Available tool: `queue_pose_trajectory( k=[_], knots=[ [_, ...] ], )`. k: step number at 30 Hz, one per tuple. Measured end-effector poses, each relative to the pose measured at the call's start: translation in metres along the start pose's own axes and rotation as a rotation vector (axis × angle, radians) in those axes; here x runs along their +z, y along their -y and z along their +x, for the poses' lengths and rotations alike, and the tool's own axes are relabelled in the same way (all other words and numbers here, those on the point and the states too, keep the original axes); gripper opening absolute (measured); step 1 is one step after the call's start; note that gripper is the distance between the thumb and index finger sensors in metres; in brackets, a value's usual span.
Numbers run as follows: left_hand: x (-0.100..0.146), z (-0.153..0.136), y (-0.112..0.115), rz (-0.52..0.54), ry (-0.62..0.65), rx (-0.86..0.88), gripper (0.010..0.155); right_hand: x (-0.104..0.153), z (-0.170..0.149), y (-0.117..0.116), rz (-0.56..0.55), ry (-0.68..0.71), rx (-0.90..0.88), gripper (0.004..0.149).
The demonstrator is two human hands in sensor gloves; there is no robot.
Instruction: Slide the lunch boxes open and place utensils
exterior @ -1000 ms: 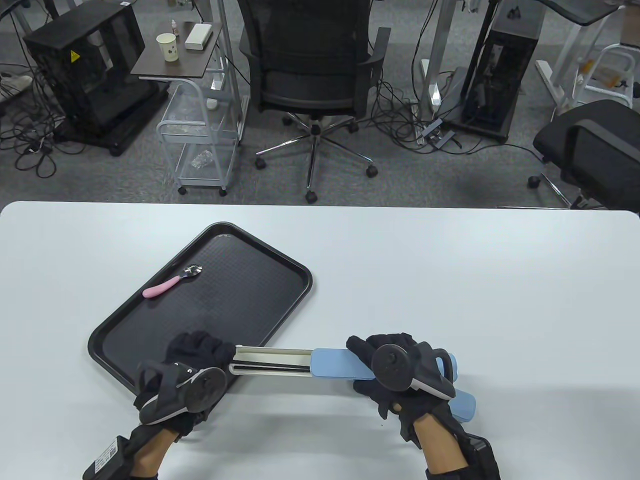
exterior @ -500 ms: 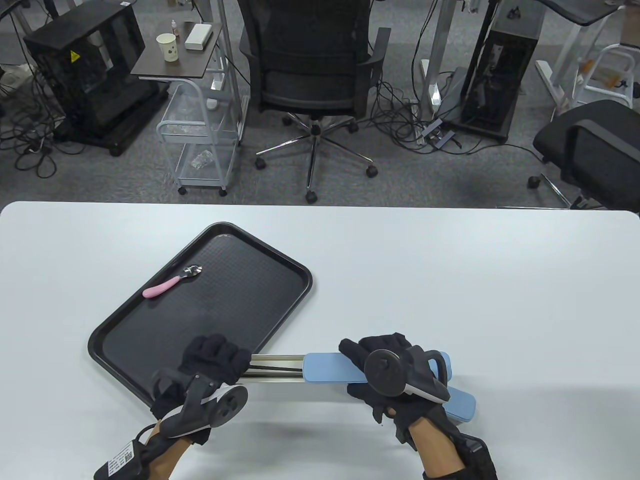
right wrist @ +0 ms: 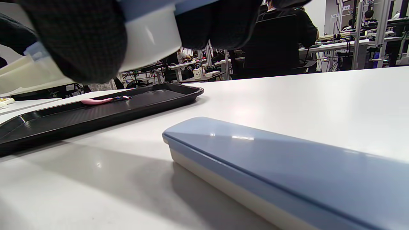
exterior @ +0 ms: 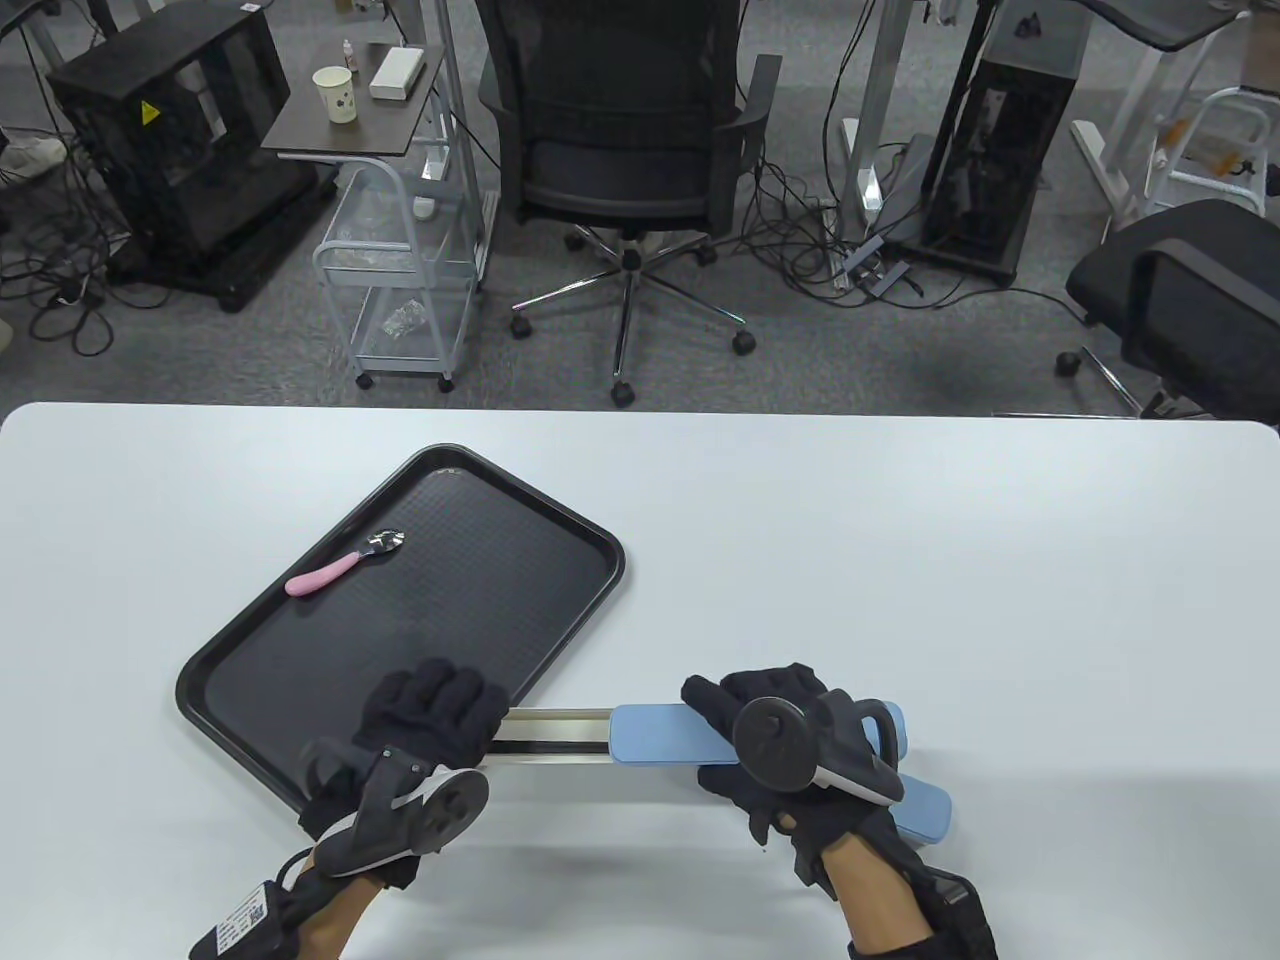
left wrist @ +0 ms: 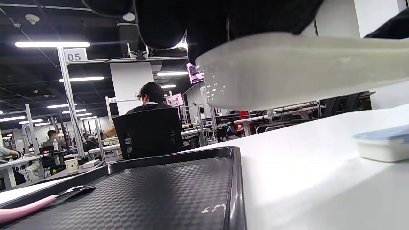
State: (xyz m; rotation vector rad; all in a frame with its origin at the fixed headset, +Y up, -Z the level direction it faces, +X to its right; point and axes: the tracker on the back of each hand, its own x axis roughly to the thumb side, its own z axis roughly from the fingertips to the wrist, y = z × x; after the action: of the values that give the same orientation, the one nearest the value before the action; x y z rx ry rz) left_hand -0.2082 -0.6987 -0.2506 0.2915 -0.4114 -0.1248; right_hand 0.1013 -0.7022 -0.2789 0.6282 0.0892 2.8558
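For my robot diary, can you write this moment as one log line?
left hand: grips cream box base | right hand: grips blue lid | box: partly open | pink spoon: on tray

A white sign (left wrist: 74, 55) atop a metal frame post in the left wrist view reads "05".

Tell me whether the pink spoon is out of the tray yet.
No, the pink spoon lies inside the black tray, near its far left edge, with neither hand near it.

An open-plan lab office: numbered workstation frames (left wrist: 74, 57), office chairs (exterior: 625, 150), computer towers (exterior: 170, 150) and people sitting working
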Motion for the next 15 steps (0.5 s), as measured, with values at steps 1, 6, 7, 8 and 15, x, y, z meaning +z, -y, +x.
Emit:
queue_pose_trajectory(
  k=[1,6,7,8,15],
  knots=[
    [0.0,-0.002,-0.001,0.003,-0.006,0.013,0.054,0.0,0.0,0.0,-0.001,0.0,-0.002,0.077],
    [0.0,-0.009,-0.001,-0.005,-0.015,0.056,0.058,0.0,0.0,0.0,-0.001,0.002,-0.001,0.077],
    [0.0,-0.01,-0.001,-0.014,-0.017,0.066,0.059,0.0,0.0,-0.001,-0.001,0.003,-0.001,0.077],
    [-0.001,-0.012,-0.001,-0.012,-0.025,0.078,0.059,0.0,0.0,0.0,-0.001,0.001,-0.001,0.077],
    [-0.005,-0.04,-0.014,0.0,-0.114,0.2,0.062,0.0,-0.005,0.001,-0.01,-0.011,-0.007,0.077]
  ],
)
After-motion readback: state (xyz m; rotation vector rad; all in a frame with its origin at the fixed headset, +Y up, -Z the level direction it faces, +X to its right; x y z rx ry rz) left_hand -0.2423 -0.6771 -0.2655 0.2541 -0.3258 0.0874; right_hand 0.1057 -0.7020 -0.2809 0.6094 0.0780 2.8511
